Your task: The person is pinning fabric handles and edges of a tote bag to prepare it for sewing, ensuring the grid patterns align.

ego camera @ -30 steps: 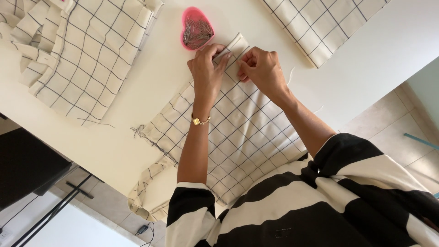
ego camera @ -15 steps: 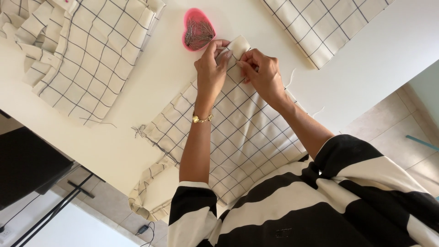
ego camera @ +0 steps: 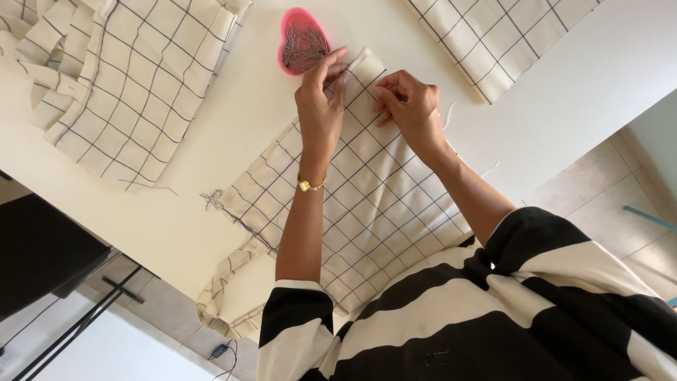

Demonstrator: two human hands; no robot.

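Both hands are on the far edge of a cream checked cloth (ego camera: 367, 204) spread flat on the white desk (ego camera: 233, 134). The left hand (ego camera: 321, 106) has its fingers pinched on the folded-over corner of the cloth, looks like it's pinning the fold down so it doesn't spring open. The right hand (ego camera: 409, 106) sits just beside it with fingertips curled in and pressed to the same edge; it seems to be pinching something thin there, maybe a pin, but it's too small for me to tell. So neither hand is loose, both are gripping that hem.

Just past the left hand's fingertips is a pink heart-shaped dish (ego camera: 303, 41) full of pins, parked close enough to grab from without letting go of the fold, I'd guess. Off to the left of the hands there's another pile of the same checked fabric (ego camera: 120, 77), partly pleated or bunched up at its outer edge. A third piece (ego camera: 493, 35) lies beyond the right hand. There's a gold bracelet (ego camera: 310, 185) on the left wrist, and the cloth's near end hangs off the desk toward the person.
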